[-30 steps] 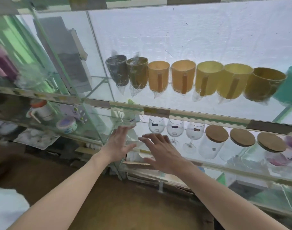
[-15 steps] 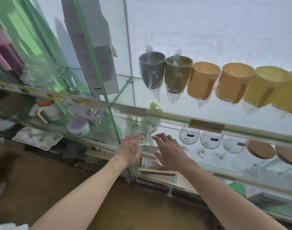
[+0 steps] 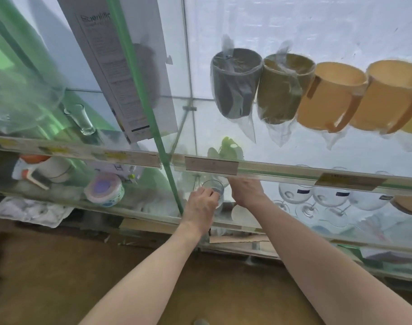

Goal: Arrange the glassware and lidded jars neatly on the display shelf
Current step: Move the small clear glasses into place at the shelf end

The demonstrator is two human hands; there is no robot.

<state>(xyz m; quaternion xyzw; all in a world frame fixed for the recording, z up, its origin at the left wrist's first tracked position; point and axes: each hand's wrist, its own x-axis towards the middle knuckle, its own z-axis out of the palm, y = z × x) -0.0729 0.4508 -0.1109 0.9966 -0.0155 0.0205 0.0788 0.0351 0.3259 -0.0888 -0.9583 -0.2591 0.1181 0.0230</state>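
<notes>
Now small clear glass [image 3: 214, 189] gripped by left hand [image 3: 201, 205], fingers curled round it, on lower shelf [image 3: 151, 211] near green post [image 3: 170, 177]. Right hand [image 3: 246, 192] reached in beside; grasp cannot be told. Glass best lifted upright, kept clear of wine glasses [image 3: 327, 199].

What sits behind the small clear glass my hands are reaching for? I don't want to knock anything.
Behind the small clear glass, more clear glassware shows faintly, with something green and white above. The left hand, right hand and shelf rail cover the rest.
</notes>
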